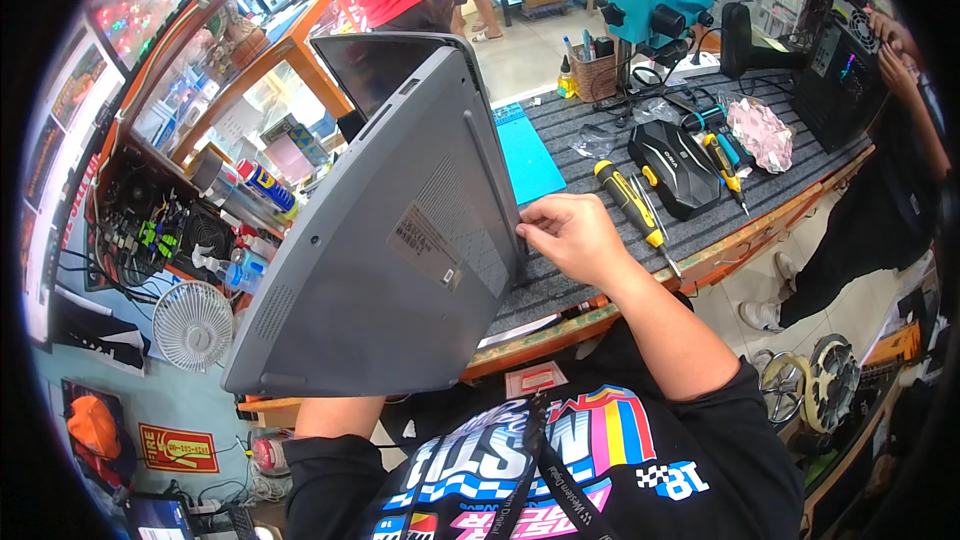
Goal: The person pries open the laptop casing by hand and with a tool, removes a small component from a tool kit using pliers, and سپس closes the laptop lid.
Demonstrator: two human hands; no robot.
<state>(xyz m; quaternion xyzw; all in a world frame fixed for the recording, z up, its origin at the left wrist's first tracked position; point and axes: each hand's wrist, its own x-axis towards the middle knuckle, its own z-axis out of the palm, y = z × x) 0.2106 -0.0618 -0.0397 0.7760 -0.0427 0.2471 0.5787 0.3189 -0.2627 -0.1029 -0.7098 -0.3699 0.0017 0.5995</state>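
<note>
The person is holding a grey laptop (400,230) tilted up on edge over the ribbed grey mat (600,270), its underside facing the camera and its lid partly open behind. This looks like the inspection or opening step of work on the base cover. The right hand (575,235) is pinching the laptop's right edge, fingertips closed on the rim near the label. The left hand is hidden behind the lower part of the laptop, with only the forearm showing, so whether it is gripping or just propping cannot be told. The next move seems to call for a steady hold on that edge and a controlled lowering or turning, since the machine is balancing at a steep angle. On the mat, a blue pad (530,160) is lying just beside the laptop, and a black case (680,168) is sitting further right, closed, its contents unseen. A yellow-handled screwdriver (630,205) is lying near the right hand. A small woven basket (597,70) at the back is holding a few upright tools and pens. A crumpled pink bag (760,132) is resting at the far right, its contents unclear.
</note>
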